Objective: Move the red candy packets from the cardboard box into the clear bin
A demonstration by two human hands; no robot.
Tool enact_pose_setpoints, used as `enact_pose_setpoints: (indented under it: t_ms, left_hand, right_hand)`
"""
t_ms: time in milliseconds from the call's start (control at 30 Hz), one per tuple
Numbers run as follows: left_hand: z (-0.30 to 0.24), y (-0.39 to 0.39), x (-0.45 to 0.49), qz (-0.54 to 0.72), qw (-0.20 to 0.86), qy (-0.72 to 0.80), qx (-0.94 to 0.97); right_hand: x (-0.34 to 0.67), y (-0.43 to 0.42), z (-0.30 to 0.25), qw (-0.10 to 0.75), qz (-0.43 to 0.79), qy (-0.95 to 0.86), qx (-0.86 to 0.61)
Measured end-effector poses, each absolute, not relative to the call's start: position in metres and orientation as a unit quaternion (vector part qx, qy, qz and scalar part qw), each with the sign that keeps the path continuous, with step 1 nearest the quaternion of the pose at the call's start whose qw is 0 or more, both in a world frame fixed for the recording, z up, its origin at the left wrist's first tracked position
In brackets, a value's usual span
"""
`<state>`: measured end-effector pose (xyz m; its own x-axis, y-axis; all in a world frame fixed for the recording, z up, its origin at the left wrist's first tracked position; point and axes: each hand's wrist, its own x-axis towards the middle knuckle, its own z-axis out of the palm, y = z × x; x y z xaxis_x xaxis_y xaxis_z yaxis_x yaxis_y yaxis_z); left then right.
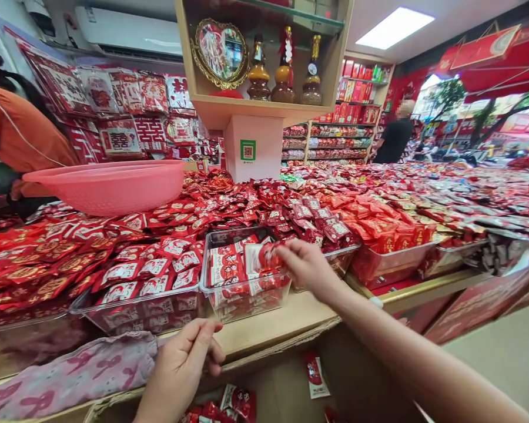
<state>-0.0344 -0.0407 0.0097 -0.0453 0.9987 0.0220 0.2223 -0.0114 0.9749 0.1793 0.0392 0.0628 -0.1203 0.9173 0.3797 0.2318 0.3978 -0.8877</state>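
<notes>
My right hand point(306, 267) pinches a small red and white packet point(261, 258) between thumb and fingertips, just above a clear plastic bin point(247, 291). Similar packets point(226, 265) stand in rows inside that bin. Lower down and to the left, my left hand point(189, 355) hovers in front of the bin with its fingers curled and thumb pressed against them; nothing shows in its grip. Beneath my hands is an open cardboard box point(286, 352), where a red and white packet point(316, 376) lies apart from several others point(240, 402).
A pink plastic basket point(114, 185) rests on heaped red packets at left. Pink patterned cloth point(83, 373) lies along the front edge. A display shelf point(264, 108) stands behind the bins. One person in orange point(22, 126) is at left, another in black point(394, 138) at back right.
</notes>
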Motion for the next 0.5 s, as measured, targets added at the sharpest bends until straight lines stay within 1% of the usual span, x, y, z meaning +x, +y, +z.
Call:
enact_pose_setpoints:
  t_ms: [67,167,233,367,500]
  left_hand:
    - [0.010,-0.040,-0.035,0.432,0.416,0.553,0.578]
    - [0.011,-0.043,-0.032,0.401,0.402,0.548,0.614]
    - [0.013,-0.045,-0.029,0.405,0.389,0.551,0.617]
    - [0.012,-0.047,-0.024,0.428,0.351,0.557,0.619]
    - [0.012,-0.047,-0.026,0.410,0.332,0.558,0.641]
  right_hand:
    - [0.183,0.070,0.075,0.490,0.331,-0.656,-0.470]
    - [0.176,0.107,0.080,0.423,0.357,-0.646,-0.525]
    - [0.164,0.123,0.078,0.393,0.369,-0.644,-0.543]
    - [0.136,0.144,0.070,0.361,0.375,-0.639,-0.566]
    - [0.112,0.162,0.066,0.333,0.378,-0.636,-0.584]
